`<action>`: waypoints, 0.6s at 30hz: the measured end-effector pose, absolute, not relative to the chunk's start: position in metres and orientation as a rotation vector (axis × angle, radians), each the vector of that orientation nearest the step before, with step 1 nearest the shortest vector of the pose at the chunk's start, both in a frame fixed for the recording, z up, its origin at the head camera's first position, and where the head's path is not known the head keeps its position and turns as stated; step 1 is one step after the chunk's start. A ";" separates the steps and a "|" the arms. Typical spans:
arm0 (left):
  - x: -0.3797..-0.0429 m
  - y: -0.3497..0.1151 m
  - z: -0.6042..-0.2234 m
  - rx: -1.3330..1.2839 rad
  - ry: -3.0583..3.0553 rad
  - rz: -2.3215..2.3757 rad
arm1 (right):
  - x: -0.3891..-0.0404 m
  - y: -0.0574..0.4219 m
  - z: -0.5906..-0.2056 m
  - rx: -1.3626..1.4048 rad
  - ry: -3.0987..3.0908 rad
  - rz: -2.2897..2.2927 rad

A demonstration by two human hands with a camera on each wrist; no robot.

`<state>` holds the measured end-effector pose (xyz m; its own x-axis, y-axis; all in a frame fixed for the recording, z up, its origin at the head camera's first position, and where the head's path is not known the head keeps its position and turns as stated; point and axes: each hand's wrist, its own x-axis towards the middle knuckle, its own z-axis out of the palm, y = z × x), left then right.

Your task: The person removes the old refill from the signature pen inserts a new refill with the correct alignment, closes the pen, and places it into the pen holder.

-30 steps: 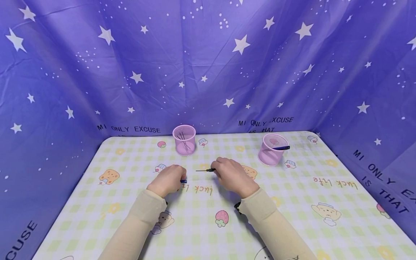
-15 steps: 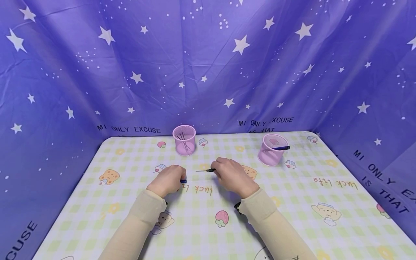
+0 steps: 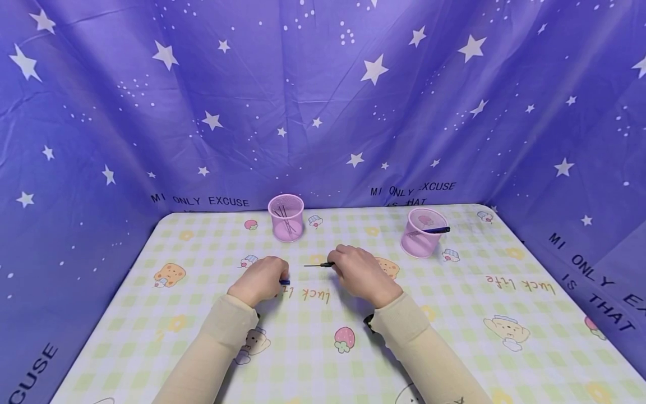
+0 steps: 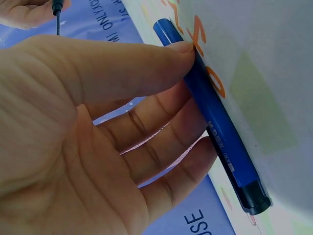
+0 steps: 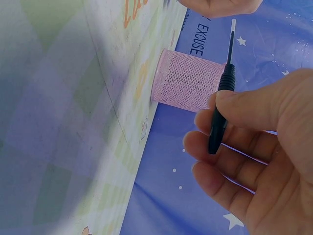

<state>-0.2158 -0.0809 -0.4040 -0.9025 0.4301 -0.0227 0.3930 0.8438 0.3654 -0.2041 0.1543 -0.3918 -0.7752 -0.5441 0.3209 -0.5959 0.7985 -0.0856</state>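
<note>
My left hand [image 3: 259,280] pinches a blue pen barrel [image 4: 226,139] between thumb and fingers. In the left wrist view the barrel has a dark end and small white lettering, and it lies close along the tablecloth; whether it touches cannot be told. My right hand [image 3: 364,276] holds a black ribbed pen grip section [image 5: 221,110] between thumb and fingers. Out of it sticks a thin refill [image 5: 232,41] with a pale tip, pointing toward the left hand. The two pieces are apart, with a small gap between the hands.
A pink mesh cup [image 3: 277,227] with several thin refills [image 3: 284,211] stands at the back, left of centre. Another pink mesh cup [image 3: 416,247], back right, has a dark blue pen [image 3: 437,230] leaning over its rim. Purple star-printed curtains [image 3: 323,84] surround the checked tablecloth [image 3: 126,336].
</note>
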 end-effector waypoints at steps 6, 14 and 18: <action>-0.216 -0.081 -0.404 0.651 2.914 0.537 | -0.204 0.154 -0.392 0.875 -2.713 0.259; -0.216 -0.081 -0.404 0.651 2.915 0.542 | -0.205 0.154 -0.392 0.884 -2.703 0.261; -0.215 -0.081 -0.403 0.653 2.916 0.542 | -0.205 0.154 -0.392 0.884 -2.702 0.260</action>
<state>-0.2153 -0.0811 -0.4031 -0.9023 0.4305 -0.0233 0.3934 0.8443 0.3640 -0.2045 0.1541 -0.3921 -0.7716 -0.5483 0.3227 -0.5997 0.7961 -0.0811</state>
